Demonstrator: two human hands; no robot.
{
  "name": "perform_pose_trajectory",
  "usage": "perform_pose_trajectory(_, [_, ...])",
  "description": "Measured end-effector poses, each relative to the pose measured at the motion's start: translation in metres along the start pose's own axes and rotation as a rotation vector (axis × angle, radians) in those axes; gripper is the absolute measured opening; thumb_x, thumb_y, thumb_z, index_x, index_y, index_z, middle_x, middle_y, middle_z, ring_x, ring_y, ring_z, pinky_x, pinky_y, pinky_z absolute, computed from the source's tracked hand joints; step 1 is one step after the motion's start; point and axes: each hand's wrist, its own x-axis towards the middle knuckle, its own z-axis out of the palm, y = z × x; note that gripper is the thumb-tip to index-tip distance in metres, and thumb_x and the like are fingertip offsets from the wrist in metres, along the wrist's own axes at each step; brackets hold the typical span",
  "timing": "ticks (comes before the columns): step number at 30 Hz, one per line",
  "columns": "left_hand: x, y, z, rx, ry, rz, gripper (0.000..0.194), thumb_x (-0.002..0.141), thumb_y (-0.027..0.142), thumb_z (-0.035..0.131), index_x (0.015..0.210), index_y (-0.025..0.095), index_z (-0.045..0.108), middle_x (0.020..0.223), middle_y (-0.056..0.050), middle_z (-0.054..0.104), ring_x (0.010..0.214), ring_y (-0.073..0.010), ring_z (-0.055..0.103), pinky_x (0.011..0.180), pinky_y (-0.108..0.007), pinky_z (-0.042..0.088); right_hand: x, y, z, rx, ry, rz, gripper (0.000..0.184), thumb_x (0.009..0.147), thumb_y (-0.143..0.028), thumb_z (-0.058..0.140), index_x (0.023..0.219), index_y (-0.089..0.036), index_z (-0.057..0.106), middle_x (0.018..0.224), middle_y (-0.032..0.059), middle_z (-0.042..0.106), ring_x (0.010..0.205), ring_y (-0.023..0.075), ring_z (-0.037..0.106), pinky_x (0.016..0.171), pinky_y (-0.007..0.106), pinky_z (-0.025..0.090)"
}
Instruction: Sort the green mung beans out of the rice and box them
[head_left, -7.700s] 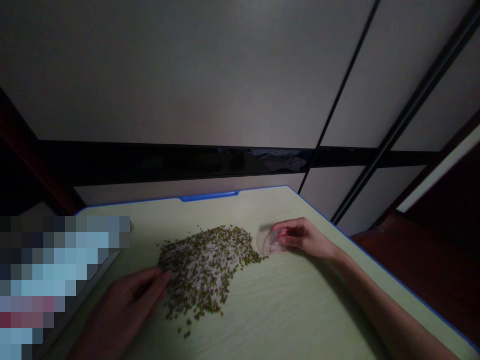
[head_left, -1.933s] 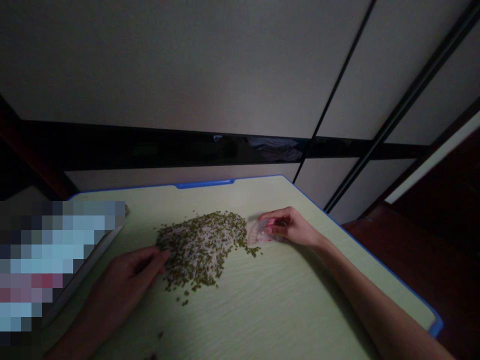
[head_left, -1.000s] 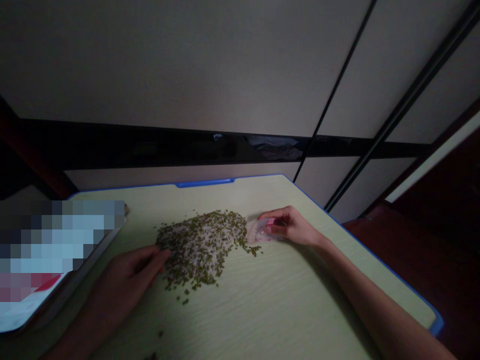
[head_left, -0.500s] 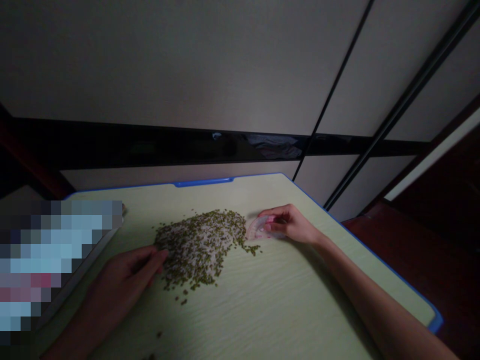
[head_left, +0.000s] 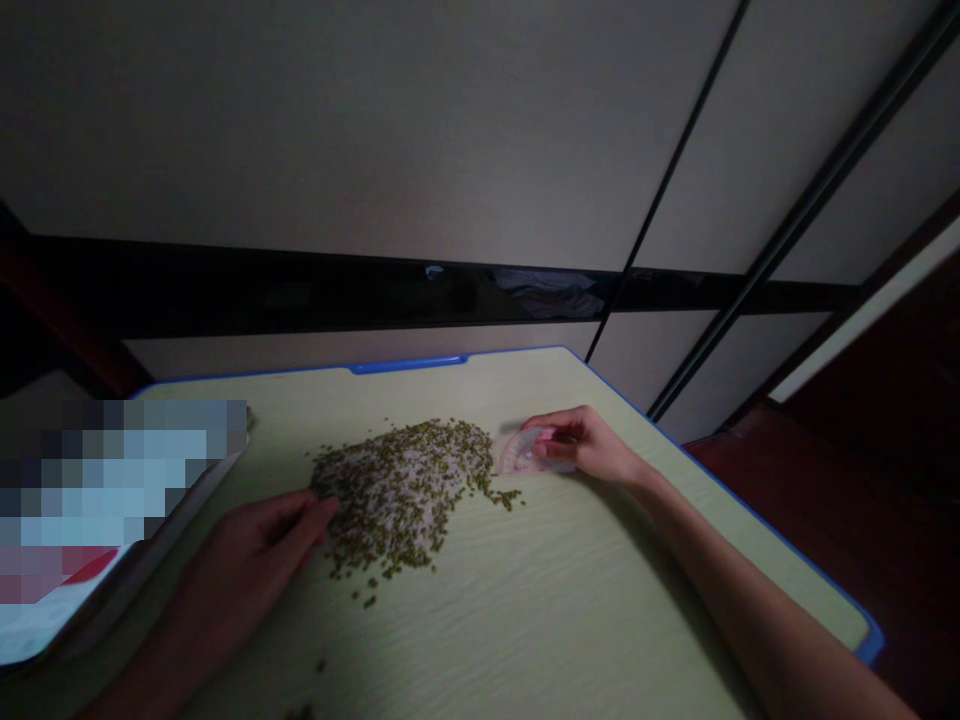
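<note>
A spread heap of small green beans mixed with white grains (head_left: pixel 405 490) lies on the pale table. My right hand (head_left: pixel 581 445) pinches a clear protractor (head_left: pixel 517 452) with pink markings, its curved edge facing the heap's right side. At the heap's left edge rests my left hand (head_left: pixel 262 540), thumb and fingers pressed together; whatever they may hold is hidden. A few strays (head_left: pixel 367 600) lie in front of the heap, and a short trail (head_left: pixel 506 497) of beans sticks out near the protractor.
The small table (head_left: pixel 600 590) has a blue rim with a blue handle (head_left: pixel 409 365) at its far edge. On the left stands a device with a lit, blurred-out screen (head_left: pixel 112 490). Behind the table is a pale cabinet (head_left: pixel 337 130) with a dark glossy band.
My right hand has drawn the protractor slightly to the right, leaving a small gap from the heap. My left hand has stayed almost in place.
</note>
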Motion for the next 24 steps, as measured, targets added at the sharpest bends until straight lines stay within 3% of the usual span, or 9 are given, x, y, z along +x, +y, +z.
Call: perform_pose_trajectory(24, [-0.0011, 0.0023, 0.0011, 0.021, -0.013, -0.006, 0.039, 0.059, 0.059, 0.039, 0.048, 0.022, 0.043, 0.044, 0.006, 0.037, 0.046, -0.0124, 0.039, 0.048, -0.024, 0.029, 0.0013, 0.0019, 0.0015, -0.039, -0.017, -0.031, 0.029, 0.065, -0.021, 0.063, 0.091, -0.008, 0.068, 0.061, -0.0011, 0.056, 0.051, 0.0075, 0.040, 0.050, 0.021, 0.032])
